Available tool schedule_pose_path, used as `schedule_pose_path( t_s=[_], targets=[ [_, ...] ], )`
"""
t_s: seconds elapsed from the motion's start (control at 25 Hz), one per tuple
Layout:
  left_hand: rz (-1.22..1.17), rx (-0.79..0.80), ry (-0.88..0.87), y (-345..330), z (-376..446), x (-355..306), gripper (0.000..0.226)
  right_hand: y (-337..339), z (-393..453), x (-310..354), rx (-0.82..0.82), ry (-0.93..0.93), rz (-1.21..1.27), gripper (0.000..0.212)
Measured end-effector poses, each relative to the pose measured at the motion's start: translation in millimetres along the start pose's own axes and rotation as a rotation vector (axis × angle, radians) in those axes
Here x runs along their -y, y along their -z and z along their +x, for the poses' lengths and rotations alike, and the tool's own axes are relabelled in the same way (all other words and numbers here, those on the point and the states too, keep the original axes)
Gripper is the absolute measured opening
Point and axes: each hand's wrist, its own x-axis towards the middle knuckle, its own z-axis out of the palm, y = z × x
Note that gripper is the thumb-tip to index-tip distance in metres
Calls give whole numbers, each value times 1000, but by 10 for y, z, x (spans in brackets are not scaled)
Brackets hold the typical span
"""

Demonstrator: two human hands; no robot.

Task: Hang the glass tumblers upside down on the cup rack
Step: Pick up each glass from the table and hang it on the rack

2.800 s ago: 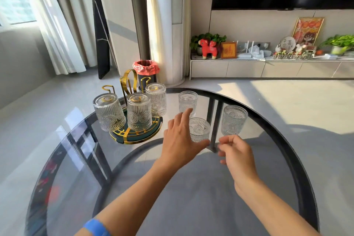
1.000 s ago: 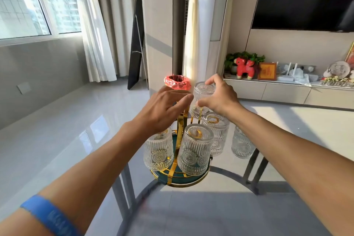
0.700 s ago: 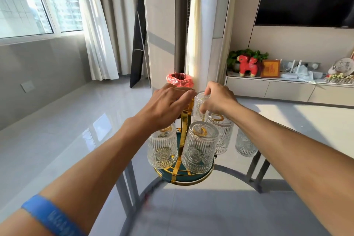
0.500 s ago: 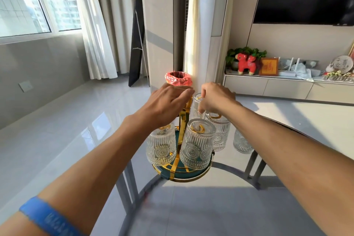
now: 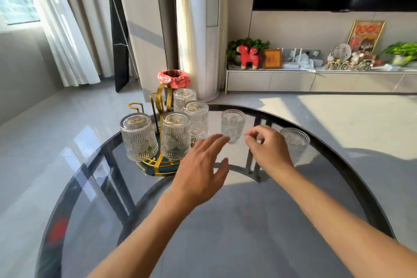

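The gold cup rack with a dark green base stands at the far left of the round glass table. Several ribbed glass tumblers hang upside down on it; the nearest ones are at the left and centre. One gold hook at the back left is bare. Two tumblers stand upright on the table: one between my hands, another partly behind my right hand. My left hand hovers open, fingers spread. My right hand is empty, its fingers curled loosely beside the nearer upright tumbler.
A bin with a red liner stands on the floor behind the rack. The table's dark rim curves along the right. A low cabinet with ornaments and plants runs along the far wall under a TV.
My right hand has left a tumbler hanging on the rack's far side. Both hands have pulled back from the rack toward the upright tumblers on the table. The view has tilted down.
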Motion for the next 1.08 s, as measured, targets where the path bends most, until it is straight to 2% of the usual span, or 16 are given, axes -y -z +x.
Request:
schedule_pose_path(
  t_s=[0.08,0.16,0.24,0.32,0.4,0.48,0.64,0.72,0.84,0.96,1.04,1.08],
  targets=[
    [8,237,134,-461,-240,-149,57,58,-354,-359,37,-86,19,9],
    [103,348,238,-788,-313,-164,60,108,-481,-624,36,-163,34,10],
    [210,431,290,-958,-336,-176,59,203,-452,-859,-77,-331,97,10],
    [265,497,314,-1007,-340,-172,59,290,-354,-1074,-233,-500,205,28],
    [296,553,296,-984,-323,-137,60,323,-252,-1232,-327,-588,323,52],
    [313,604,276,-946,-290,-106,61,303,-144,-1333,-265,-547,364,75],
    [331,638,276,-893,-281,-95,63,250,61,-1372,-44,-539,211,104],
    [327,629,276,-921,-302,-90,63,264,119,-1393,7,-559,114,102],
    [321,583,283,-962,-336,-49,63,285,120,-1329,16,-557,80,71],
    [268,600,297,-916,-287,-74,62,265,4,-1126,70,-492,107,66],
    [5,542,446,-772,-163,-173,56,264,-95,-865,139,-387,304,61],
    [-269,436,602,-645,-104,-230,48,253,-149,-695,203,-315,457,56]
  ],
)
